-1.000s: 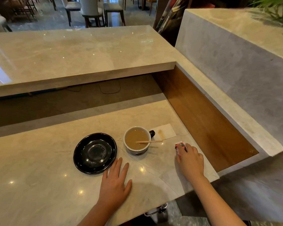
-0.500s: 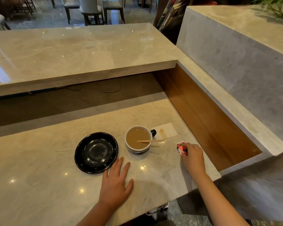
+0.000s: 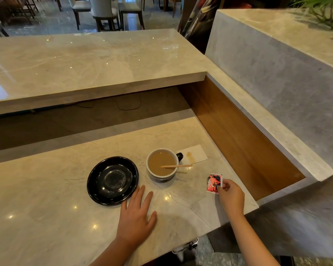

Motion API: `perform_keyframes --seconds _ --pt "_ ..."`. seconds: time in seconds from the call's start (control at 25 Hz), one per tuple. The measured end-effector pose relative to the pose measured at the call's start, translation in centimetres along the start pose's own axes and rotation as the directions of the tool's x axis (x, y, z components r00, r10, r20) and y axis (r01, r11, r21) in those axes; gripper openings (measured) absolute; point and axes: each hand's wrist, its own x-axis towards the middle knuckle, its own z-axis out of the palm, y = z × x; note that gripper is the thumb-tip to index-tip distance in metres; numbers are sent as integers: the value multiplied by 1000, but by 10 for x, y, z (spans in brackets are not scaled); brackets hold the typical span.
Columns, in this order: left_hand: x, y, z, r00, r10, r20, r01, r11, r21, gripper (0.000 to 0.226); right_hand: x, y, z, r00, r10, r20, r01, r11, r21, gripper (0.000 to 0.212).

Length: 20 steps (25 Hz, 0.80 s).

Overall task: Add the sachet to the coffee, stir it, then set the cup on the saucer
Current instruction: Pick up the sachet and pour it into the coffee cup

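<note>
A white cup of milky coffee stands on the marble counter, its dark handle pointing right. A wooden stirrer rests across its rim. An empty black saucer sits just left of the cup. My right hand pinches the right edge of a small red sachet, held up a little to the right of the cup. My left hand lies flat on the counter with fingers spread, just below the saucer's right edge.
A white napkin with a brown stain lies behind the cup's handle. A wooden side wall borders the counter on the right. A raised marble shelf overhangs the back. The counter's front edge is close to my arms.
My right hand has closed its fingers on the sachet and lifted it off the counter, turning its printed face up. My left hand has stayed flat.
</note>
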Motion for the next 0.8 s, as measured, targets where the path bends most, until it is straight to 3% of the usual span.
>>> perform_keyframes --seconds 0.2,0.36,0.48,0.68,0.8 --pt "-1 0 1 1000 12 -2 -12 1000 -1 58 -16 -18 -14 993 94 74 -114 932 343 13" --pt "-2 -1 0 1000 22 -8 -22 1000 -17 58 -31 -38 -31 943 103 315 -284 742 607 14" --pt "-2 0 -1 999 31 -12 -31 999 -23 58 -37 -59 -36 927 46 373 -313 647 696 12" --pt "-5 -1 0 999 35 -28 -36 999 -34 57 -38 -94 -30 912 -108 396 -192 740 644 29" --pt "-4 -1 -2 999 35 -40 -37 998 -54 57 -35 -112 -23 931 -171 321 -51 813 580 33"
